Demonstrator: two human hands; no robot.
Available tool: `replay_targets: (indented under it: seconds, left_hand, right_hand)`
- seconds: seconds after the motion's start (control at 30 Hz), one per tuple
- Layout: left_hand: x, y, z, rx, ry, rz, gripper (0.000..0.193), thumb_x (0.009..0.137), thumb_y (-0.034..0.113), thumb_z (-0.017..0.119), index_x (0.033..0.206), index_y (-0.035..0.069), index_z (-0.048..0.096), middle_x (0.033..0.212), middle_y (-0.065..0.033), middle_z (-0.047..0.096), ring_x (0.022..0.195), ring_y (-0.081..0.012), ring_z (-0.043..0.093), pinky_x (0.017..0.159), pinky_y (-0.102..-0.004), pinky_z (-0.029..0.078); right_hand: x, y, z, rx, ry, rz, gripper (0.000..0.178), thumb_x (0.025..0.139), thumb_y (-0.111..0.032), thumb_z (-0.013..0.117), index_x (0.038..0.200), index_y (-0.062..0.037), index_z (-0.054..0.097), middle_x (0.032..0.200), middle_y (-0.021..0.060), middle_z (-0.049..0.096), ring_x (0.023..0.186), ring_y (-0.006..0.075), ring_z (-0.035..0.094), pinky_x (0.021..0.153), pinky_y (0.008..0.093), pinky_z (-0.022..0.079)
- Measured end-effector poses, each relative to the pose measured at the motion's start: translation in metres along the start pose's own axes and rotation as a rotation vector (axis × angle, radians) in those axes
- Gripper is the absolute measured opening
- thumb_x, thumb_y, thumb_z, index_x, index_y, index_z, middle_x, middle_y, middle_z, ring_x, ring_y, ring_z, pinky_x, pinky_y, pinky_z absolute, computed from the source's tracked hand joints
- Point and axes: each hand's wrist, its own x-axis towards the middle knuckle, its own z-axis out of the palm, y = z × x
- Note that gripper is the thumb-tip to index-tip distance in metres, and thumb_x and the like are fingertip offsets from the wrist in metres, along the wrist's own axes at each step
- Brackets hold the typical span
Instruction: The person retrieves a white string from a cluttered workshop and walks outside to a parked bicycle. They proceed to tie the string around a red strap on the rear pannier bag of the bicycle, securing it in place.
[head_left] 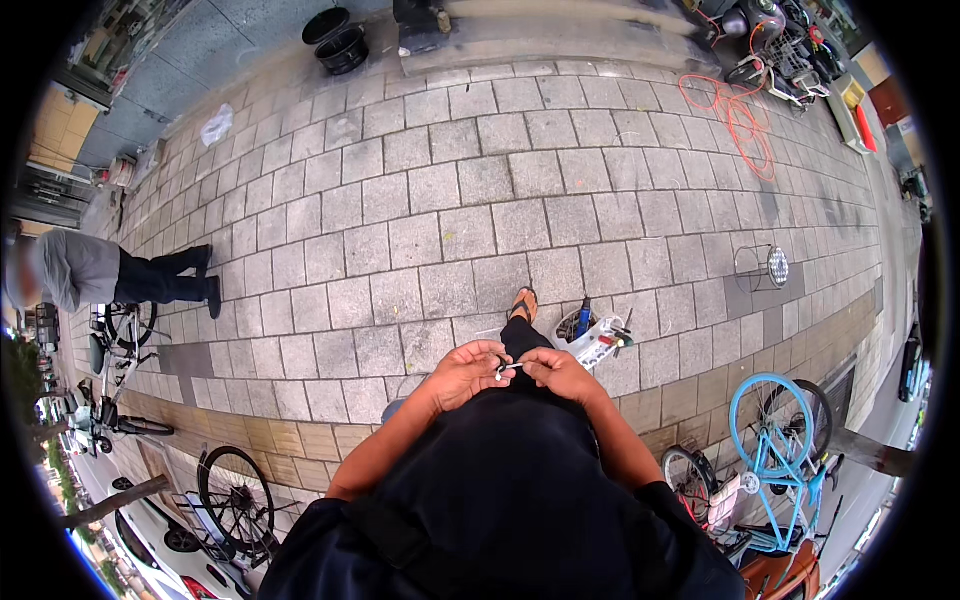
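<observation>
Both of my hands meet over my lap, close to my dark trouser leg. My left hand [466,376] pinches a small dark part with a pale tip [501,370] between thumb and fingers. Opposite it, the fingertips of my right hand [560,374] are closed on a thin silver metal piece [515,366] that reaches to the dark part. Whether the two pieces are joined is too small to tell. Just beyond my right hand stands a white container [592,345] of tools, with a blue-handled tool [584,316] sticking up.
A wire-legged stool [778,267] stands to the right on the paving. An orange hose [740,125] lies coiled farther off. At the right is a blue bicycle [775,440], at the left a bicycle wheel [236,498]. A person [75,268] stands at the far left; black tubs [342,50] sit beyond.
</observation>
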Motion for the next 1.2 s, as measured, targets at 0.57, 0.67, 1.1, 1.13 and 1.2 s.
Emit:
replay_targets:
  seconds: [0.57, 0.67, 1.1, 1.13, 1.2]
  left_hand:
    - [0.388, 0.336, 0.096, 0.496, 0.219, 0.365, 0.027, 0.100, -0.008, 0.064, 0.126, -0.004, 0.060, 0.117, -0.0133, 0.072, 0.102, -0.0162, 0.071, 0.090, -0.0324, 0.062]
    - [0.466, 0.405, 0.110, 0.509, 0.164, 0.310, 0.025, 0.099, -0.008, 0.064, 0.123, -0.002, 0.062, 0.114, -0.0108, 0.072, 0.101, -0.0146, 0.070, 0.087, -0.0308, 0.062]
    - [0.776, 0.692, 0.204, 0.258, 0.058, 0.141, 0.023, 0.102, 0.002, 0.066, 0.125, 0.005, 0.063, 0.118, -0.0103, 0.072, 0.112, -0.0260, 0.072, 0.086, -0.0357, 0.061]
    - [0.797, 0.704, 0.208, 0.220, 0.054, 0.131, 0.024, 0.102, 0.001, 0.065, 0.126, 0.005, 0.063, 0.118, -0.0105, 0.072, 0.111, -0.0253, 0.072, 0.085, -0.0341, 0.061]
    - [0.840, 0.725, 0.219, 0.248, 0.118, 0.125, 0.024, 0.103, 0.001, 0.064, 0.126, 0.005, 0.063, 0.118, -0.0107, 0.072, 0.110, -0.0250, 0.073, 0.085, -0.0338, 0.061]
  right_hand:
    - [0.268, -0.364, -0.296, -0.246, 0.016, 0.056, 0.037, 0.102, -0.033, 0.068, 0.091, 0.0018, 0.073, 0.078, 0.0049, 0.071, 0.067, 0.0120, 0.068, 0.059, 0.0297, 0.054]
    - [0.306, -0.419, -0.344, -0.121, 0.120, 0.116, 0.031, 0.101, -0.027, 0.065, 0.091, 0.0017, 0.073, 0.079, 0.0074, 0.073, 0.066, 0.0137, 0.066, 0.065, 0.0312, 0.055]
    - [0.422, -0.588, -0.616, 0.078, 0.057, -0.047, 0.022, 0.107, -0.018, 0.062, 0.109, 0.0004, 0.074, 0.092, -0.0009, 0.072, 0.091, 0.0080, 0.062, 0.085, 0.0269, 0.051]
    - [0.441, -0.596, -0.640, 0.058, 0.046, -0.092, 0.022, 0.107, -0.019, 0.063, 0.110, 0.0002, 0.074, 0.093, -0.0003, 0.073, 0.091, 0.0082, 0.063, 0.085, 0.0271, 0.051]
    - [0.481, -0.616, -0.690, 0.011, 0.019, -0.177, 0.022, 0.106, -0.019, 0.063, 0.111, 0.0000, 0.074, 0.093, 0.0008, 0.073, 0.091, 0.0087, 0.064, 0.085, 0.0273, 0.052]
